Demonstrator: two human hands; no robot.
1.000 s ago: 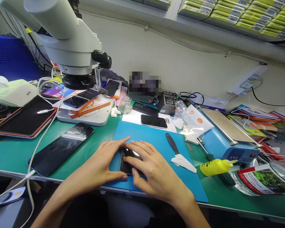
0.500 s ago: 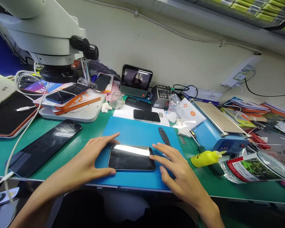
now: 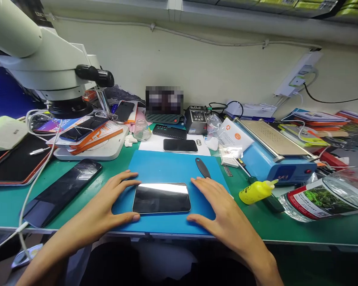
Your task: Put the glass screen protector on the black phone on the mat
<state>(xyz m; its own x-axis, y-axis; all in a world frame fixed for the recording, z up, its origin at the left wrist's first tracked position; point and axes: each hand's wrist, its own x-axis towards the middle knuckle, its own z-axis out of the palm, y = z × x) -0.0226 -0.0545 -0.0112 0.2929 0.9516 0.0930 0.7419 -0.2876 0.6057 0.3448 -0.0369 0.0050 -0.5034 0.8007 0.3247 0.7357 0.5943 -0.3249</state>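
**Phone flat on blue mat, hands flanking it**

Since a second ago: both hands have come off the top of the phone (image 3: 161, 198), where they lay together covering it. They now sit apart, one at each short end. In the last half second the right hand drew in closer to the phone's right end.

Left hand (image 3: 107, 202): open, fingers spread. Forefinger runs along the far left corner, thumb tip touches the near left corner. Not clamped on it; the phone lies on the mat, not lifted.

Right hand (image 3: 219, 206): open, palm down on the blue mat (image 3: 167, 165). Fingertips just beside the phone's right end; cannot tell whether they touch it.

Phone: screen up, dark, strip of glare along its far edge. Lies lengthwise left to right in the near half of the mat, on the green worktop (image 3: 6, 198).

Around: black-handled scraper (image 3: 203, 167) on the mat's far right part, just beyond the right hand. Yellow squeeze bottle (image 3: 255, 191) on its side to the right of the mat. Second dark phone (image 3: 180, 145) on white paper beyond the mat. Large dark device (image 3: 62, 190) lying left. Microscope (image 3: 47, 67) overhead at far left.
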